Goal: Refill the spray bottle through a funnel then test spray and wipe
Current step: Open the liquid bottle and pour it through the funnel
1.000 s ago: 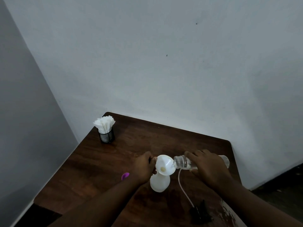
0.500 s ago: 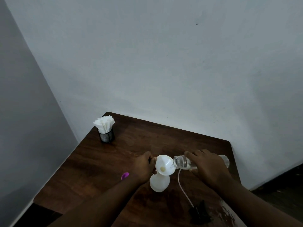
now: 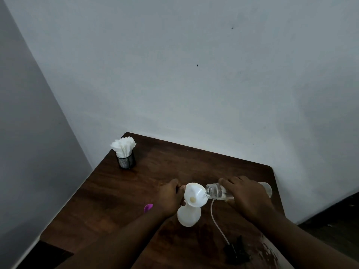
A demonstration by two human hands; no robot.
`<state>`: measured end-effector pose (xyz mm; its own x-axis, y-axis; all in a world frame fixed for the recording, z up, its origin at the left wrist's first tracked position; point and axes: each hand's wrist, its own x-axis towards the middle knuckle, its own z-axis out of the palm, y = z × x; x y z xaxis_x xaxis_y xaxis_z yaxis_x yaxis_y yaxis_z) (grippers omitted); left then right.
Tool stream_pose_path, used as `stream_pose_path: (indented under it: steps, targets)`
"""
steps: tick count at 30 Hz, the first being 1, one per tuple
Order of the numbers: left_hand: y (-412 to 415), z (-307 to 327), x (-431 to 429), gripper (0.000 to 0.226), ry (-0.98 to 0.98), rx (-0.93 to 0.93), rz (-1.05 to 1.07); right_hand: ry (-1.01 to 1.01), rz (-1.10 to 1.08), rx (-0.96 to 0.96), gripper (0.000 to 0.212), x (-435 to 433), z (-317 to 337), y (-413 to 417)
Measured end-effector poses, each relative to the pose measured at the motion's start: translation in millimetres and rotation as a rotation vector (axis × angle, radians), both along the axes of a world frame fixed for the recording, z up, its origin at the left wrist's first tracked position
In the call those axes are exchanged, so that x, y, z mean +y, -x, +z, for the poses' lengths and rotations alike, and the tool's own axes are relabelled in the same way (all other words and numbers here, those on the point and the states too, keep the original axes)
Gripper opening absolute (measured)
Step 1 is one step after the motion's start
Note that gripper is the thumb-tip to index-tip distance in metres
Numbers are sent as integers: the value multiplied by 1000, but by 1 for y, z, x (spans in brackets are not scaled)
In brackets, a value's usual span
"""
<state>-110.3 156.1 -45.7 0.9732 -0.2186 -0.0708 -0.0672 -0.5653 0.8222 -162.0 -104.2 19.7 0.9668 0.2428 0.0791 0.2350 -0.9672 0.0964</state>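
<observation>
A white spray bottle [image 3: 189,216] stands on the dark wooden table [image 3: 120,193] with a white funnel [image 3: 195,194] in its neck. My left hand [image 3: 171,197] grips the bottle's neck just under the funnel. My right hand [image 3: 246,195] holds a clear plastic bottle [image 3: 214,191] tipped on its side, its open mouth at the funnel's right rim. The spray head [image 3: 236,249], black, lies on the table at the front right with its thin white tube [image 3: 215,220] curving up toward the bottles.
A black mesh cup of white paper napkins [image 3: 125,152] stands at the table's far left corner. A small purple cap [image 3: 148,207] lies left of my left wrist. White walls close in behind and on the left. The table's right front surface looks worn.
</observation>
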Motion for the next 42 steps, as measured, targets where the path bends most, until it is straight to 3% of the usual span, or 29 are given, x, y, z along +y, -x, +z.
stream_pose_path:
  steps: [34, 42]
  targets:
    - [0, -1, 0, 24, 7, 18, 2, -21, 6, -6, 56, 0, 3, 1]
    - [0, -1, 3, 26, 55, 15, 54, -139, -25, -21, 63, 4, -3, 5]
